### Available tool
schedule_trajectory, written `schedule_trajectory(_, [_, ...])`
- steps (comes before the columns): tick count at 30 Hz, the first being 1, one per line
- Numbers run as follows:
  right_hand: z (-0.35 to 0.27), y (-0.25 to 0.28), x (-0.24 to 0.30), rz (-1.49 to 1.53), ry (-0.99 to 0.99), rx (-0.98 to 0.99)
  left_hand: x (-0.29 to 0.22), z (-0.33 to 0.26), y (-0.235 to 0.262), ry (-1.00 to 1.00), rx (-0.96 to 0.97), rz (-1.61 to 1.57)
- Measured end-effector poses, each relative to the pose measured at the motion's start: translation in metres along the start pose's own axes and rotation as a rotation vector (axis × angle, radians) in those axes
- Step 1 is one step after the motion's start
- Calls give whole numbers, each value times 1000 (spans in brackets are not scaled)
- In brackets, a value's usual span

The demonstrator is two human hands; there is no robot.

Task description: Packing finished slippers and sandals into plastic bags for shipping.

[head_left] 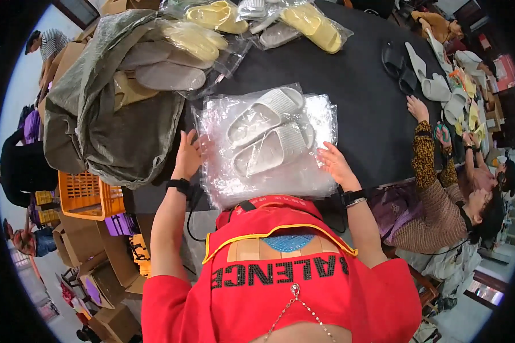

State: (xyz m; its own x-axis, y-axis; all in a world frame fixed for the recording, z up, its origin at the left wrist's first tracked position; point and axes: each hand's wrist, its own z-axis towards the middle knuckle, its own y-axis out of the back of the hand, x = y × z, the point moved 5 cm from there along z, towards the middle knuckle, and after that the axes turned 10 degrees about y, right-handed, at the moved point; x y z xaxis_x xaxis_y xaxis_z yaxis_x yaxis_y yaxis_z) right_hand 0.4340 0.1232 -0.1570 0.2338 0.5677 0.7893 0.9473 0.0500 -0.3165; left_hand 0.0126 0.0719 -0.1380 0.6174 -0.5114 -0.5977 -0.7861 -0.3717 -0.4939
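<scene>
A pair of pale grey-white slippers [269,150] lies inside a clear plastic bag, on top of a stack of clear plastic bags [229,186] in front of me. My left hand [187,153] is at the left edge of the stack, fingers apart, holding nothing. Across from it, my right hand [336,162] is beside the stack's right edge, its fingers also spread and free of any item. Whether either hand touches the plastic I cannot tell. Both wrists wear black bands.
A big grey-green woven sack [91,114] with bagged slippers stands left, above an orange crate [83,197]. Bagged yellow slippers [315,27] lie at the table's far side. At right, a co-worker's hand [418,108] is near black slippers [406,86] and white slippers [435,88].
</scene>
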Motion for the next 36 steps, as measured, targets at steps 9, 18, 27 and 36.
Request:
schedule_trajectory(9, [11, -2, -20, -418, 160, -60, -17, 11, 13, -508, -520, 618])
schedule_trajectory(18, [-5, 7, -16, -392, 205, -220, -41, -3, -32, -294, -151, 269])
schedule_trajectory(27, [-10, 15, -28, -403, 88, -184, -5, -54, -65, 122, 441, -188])
schedule_trajectory(36, [9, 11, -27, -688, 139, -142, 28, 12, -111, -378, 350, 1320])
